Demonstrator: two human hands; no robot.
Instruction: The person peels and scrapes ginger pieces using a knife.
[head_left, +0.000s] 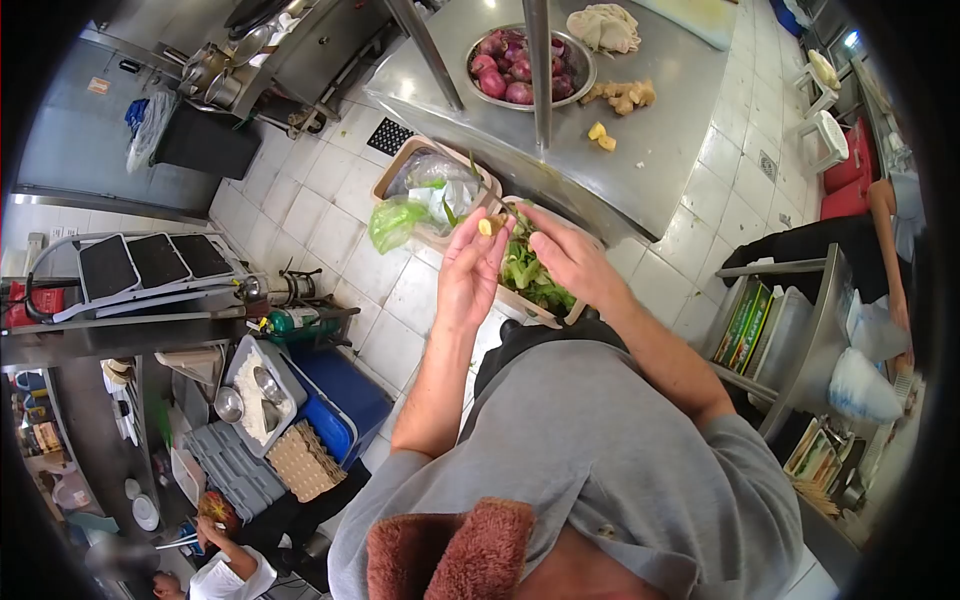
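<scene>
My left hand (466, 265) pinches a piece of ginger (486, 227) with a pale yellow cut face, held above two bins. Close beside it, my right hand (568, 255) is closed on what looks like a thin knife (492, 190), its dark blade pointing up and left past the ginger. The handle is mostly hidden by my fingers. Below the hands is a bin of leafy green scraps (533, 275). Left of that, another bin (390, 180) contains plastic bags. On the steel table (660, 110) lie an unpeeled ginger root (622, 96) and small peeled ginger pieces (601, 136).
A steel bowl of red onions (520, 68) and a pale cloth bundle (604, 28) sit on the table, behind metal posts (537, 70). A folded step ladder (150, 265) and blue crate (335, 395) stand left. Another person (235, 570) is lower left; shelving (790, 350) stands right.
</scene>
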